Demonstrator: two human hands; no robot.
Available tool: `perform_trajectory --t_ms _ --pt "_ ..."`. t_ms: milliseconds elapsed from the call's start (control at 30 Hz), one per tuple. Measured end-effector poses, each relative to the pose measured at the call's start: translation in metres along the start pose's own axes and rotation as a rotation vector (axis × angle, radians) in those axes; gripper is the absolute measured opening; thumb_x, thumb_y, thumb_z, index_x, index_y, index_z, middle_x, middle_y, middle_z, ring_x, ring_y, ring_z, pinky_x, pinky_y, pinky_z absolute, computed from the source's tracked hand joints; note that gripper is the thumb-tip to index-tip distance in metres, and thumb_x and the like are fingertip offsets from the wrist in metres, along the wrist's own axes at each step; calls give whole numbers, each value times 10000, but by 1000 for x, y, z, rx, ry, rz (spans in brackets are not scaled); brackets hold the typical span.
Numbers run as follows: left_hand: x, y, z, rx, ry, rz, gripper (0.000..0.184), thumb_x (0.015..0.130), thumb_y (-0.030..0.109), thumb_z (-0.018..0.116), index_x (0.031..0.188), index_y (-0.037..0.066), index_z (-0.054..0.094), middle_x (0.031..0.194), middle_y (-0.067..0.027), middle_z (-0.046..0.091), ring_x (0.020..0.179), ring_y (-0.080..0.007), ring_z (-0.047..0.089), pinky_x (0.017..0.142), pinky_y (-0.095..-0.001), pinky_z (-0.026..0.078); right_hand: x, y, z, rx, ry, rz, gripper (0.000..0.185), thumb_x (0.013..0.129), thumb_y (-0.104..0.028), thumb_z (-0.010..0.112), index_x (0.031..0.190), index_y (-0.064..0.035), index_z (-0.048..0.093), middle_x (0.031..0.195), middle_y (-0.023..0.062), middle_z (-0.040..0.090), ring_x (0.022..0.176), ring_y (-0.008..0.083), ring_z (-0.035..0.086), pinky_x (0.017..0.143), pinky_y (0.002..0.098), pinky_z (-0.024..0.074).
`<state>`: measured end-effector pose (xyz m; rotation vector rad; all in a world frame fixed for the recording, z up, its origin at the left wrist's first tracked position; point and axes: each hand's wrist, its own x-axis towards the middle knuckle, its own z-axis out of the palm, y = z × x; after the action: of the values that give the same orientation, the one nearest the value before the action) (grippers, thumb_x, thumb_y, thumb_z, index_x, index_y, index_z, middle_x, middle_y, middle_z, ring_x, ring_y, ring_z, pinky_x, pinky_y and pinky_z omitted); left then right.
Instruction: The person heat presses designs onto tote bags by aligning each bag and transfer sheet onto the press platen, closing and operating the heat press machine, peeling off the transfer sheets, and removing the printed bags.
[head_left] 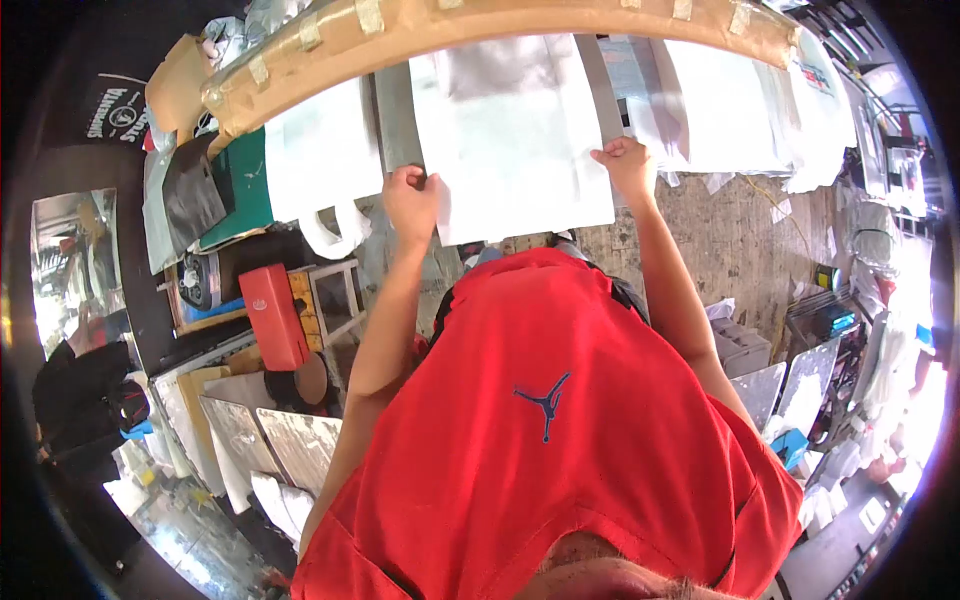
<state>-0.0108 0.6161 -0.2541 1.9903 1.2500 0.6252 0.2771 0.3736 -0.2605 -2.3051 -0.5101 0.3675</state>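
A flat white rectangular sheet (pixel 520 150) lies in front of me, its near edge hanging over the table's front. Whether it is fabric or paper, or a single layer, I cannot tell. At its left edge my left hand (pixel 411 205) is closed, with thumb and fingers pinching the side. My right hand (pixel 629 168) pinches the right edge, a little farther up. A faint grey patch shows on the sheet near its far end. Left of it lies a white bag (pixel 325 145) with a loop handle (pixel 335 232) hanging down.
A long brown taped roll (pixel 500 22) crosses above the table. More white pieces (pixel 735 105) lie to the right. A green board (pixel 238 185) and dark sheet (pixel 192 190) sit at left. Below stand a red box (pixel 273 315) and, at right, grey boxes (pixel 738 348) on the floor.
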Motion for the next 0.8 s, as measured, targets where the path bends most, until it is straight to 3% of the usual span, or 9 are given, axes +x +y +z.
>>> perform_trajectory --t_ms 33,167,200,267,300,367,467,600,800 --pt "-2 9 4 132 93 202 349 752 153 846 1045 18 712 1097 -151 706 1014 -294 674 841 -393 527 0 -1 -1 -4 -4 -4 334 729 -295 898 896 -45 754 857 101 777 779 216 747 729 341 581" --pt "-10 63 37 137 -265 646 560 685 210 887 1196 89 692 1391 -203 557 1294 -406 506 1099 -499 422 3 4 1 42 -30 33 322 728 -287 896 889 -48 752 857 103 778 775 223 749 734 349 588" --pt "-11 76 46 195 -392 674 797 643 288 925 1366 134 627 1549 -229 425 1409 -450 398 1140 -566 382 2 5 2 44 -21 36 322 728 -287 896 889 -48 752 857 103 778 775 223 749 734 349 588" --pt "-15 110 61 514 -615 504 1126 562 322 976 1553 256 445 1677 -199 220 1526 -454 217 1185 -671 282 1 4 1 55 -16 34 309 727 -277 894 887 -52 757 860 113 777 780 234 752 730 354 588" --pt "-12 119 67 510 -624 529 1126 562 322 976 1553 256 445 1677 -199 220 1526 -454 217 1185 -671 282 0 1 -3 -40 -11 -15 289 725 -263 891 887 -59 764 859 125 774 782 246 753 730 361 588" --pt "-2 135 76 649 -722 423 1354 479 342 1008 1620 271 282 1705 -209 100 1541 -514 99 1080 -835 251 -3 -5 -9 -11 -45 27 301 733 -288 885 888 -58 768 827 121 765 772 259 749 727 371 588" --pt "1 152 80 703 -764 380 1460 428 320 1026 1638 283 210 1707 -211 77 1540 -527 66 1054 -856 257 18 10 -14 60 -53 -41 306 769 -314 863 885 -48 766 767 115 750 719 256 740 701 376 585" --pt "4 159 89 735 -799 335 1531 393 300 1029 1648 289 153 1710 -218 55 1532 -554 61 1029 -867 271 63 23 -34 240 -91 191 284 841 -325 799 856 -45 754 691 96 724 629 217 715 653 384 573" --pt "6 168 103 840 -813 304 1644 349 286 1037 1656 317 39 1713 -220 -13 1533 -552 61 1067 -799 327 176 77 -6 15 60 131 227 842 -232 730 1002 -70 728 930 184 758 926 341 740 834 446 581"
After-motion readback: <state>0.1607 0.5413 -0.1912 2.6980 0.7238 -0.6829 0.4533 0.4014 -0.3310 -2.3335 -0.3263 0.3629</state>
